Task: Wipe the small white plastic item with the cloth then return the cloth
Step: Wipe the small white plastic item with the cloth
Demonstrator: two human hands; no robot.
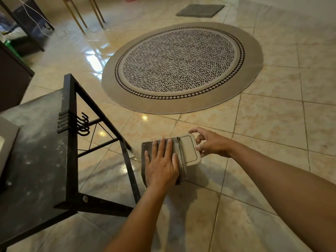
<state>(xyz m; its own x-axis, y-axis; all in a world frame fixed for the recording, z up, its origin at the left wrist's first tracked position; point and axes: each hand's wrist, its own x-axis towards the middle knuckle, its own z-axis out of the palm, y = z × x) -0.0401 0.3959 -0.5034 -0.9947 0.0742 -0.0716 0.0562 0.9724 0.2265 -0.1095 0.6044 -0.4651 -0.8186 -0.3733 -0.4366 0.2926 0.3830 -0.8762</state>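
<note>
A small white plastic item (189, 150), box-shaped with a flat lid, is held above the tiled floor. My right hand (211, 144) grips its right edge with fingertips and thumb. A folded grey cloth (179, 153) covers the item's left part. My left hand (161, 164) lies flat on the cloth with the fingers spread, pressing it down on the item. The item's left side is hidden under the cloth.
A black metal-framed table (36, 160) with a dusty dark top and side hooks (82, 124) stands at the left. A round patterned rug (181, 66) lies ahead on the glossy tiled floor. A grey mat (200, 10) lies farther back. Chair legs (85, 13) stand at the top left.
</note>
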